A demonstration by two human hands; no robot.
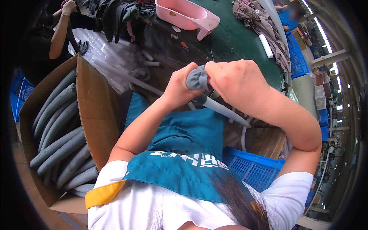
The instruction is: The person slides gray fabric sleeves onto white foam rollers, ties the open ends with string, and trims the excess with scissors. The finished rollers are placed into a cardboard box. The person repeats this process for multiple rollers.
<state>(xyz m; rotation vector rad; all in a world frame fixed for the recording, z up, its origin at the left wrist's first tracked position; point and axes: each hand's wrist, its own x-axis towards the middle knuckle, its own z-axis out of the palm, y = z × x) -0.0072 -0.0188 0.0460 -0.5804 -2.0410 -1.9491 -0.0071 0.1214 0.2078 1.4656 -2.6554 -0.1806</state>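
Cardboard first: an open carton (96,111) stands well to the left of my hands and below them, packed with long grey covered tubes (61,145) lying side by side. Beyond my hands spreads the dark green table (234,38), with a sheet of clear plastic (107,53) on its left part and a heap of dark fabric (115,13) at its far left edge. Under my right forearm sits a blue plastic crate (249,166), and a teal apron (184,142) hangs from my chest just beneath my wrists. Far ahead of my hands lies a pink plastic stool (188,15) tipped on its side. To the upper right of my right hand is a pile of grey-brown cloth (260,23) with a white tube (265,46) beside it. My right hand (235,82) and my left hand (180,88) are close together, both clenched on a bunched grey fabric sleeve (197,78) held between them. The sleeve sits over the end of a pale tapered rod (224,111), which slants down and to the right from my fists, passing under my right wrist. Another person's arm (61,30) shows far off to the upper left.
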